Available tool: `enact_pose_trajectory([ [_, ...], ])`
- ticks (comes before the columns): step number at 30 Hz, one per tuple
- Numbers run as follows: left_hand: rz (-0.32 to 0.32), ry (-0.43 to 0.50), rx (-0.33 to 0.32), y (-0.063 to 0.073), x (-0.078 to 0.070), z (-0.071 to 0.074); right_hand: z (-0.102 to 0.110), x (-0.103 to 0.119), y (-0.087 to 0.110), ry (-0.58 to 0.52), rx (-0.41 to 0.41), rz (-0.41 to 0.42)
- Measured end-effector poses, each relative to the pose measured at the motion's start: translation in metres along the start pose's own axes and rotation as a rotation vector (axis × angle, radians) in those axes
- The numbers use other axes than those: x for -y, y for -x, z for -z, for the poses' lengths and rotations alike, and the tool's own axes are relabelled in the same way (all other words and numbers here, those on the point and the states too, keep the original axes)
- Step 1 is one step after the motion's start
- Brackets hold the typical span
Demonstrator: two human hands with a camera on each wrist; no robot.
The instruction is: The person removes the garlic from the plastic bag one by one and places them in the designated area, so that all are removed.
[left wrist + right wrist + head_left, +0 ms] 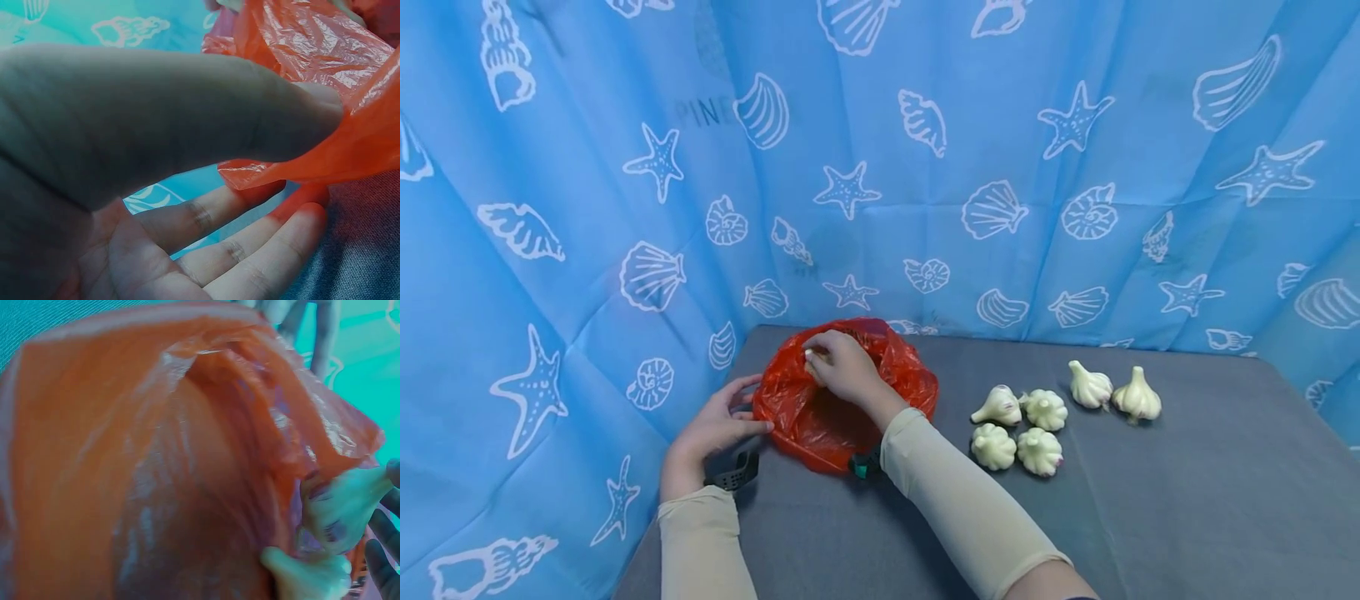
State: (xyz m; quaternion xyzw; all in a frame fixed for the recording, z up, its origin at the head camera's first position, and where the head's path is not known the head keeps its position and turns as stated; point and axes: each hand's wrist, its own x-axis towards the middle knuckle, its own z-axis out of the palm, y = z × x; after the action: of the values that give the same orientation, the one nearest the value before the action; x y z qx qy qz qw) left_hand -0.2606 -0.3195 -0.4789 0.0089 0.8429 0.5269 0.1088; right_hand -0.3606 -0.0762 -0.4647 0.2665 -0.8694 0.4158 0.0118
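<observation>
A red plastic bag (805, 425) stands with its mouth spread at the back left of the table. Above its mouth my right hand (844, 367) holds a garlic bulb (347, 506) by its stem. Another garlic bulb (306, 578) shows below it in the right wrist view, against the bag's film. At the bag's left side, my left hand (718, 425) touches the rim with fingers spread. The left wrist view shows the thumb (269, 119) against the film and the fingertips under it, a gap between them. The bag's bottom is hidden.
Right of the bag on the grey table (1210, 492) lie several garlic bulbs (1041, 451) in a cluster. Farther right are two more garlic bulbs (1137, 396). A blue curtain (925, 208) with white shell prints hangs behind and at the left.
</observation>
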Motion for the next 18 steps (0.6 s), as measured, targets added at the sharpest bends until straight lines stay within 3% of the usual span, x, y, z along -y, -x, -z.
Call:
enact_pose_trajectory([
  [8, -0.010, 0.004, 0.007, -0.001, 0.002, -0.002, 0.022, 0.013, 0.014, -0.189, -0.091, 0.051],
  [18, -0.022, -0.019, -0.015, -0.001, -0.002, -0.002, 0.063, 0.049, 0.047, -0.247, -0.196, 0.193],
])
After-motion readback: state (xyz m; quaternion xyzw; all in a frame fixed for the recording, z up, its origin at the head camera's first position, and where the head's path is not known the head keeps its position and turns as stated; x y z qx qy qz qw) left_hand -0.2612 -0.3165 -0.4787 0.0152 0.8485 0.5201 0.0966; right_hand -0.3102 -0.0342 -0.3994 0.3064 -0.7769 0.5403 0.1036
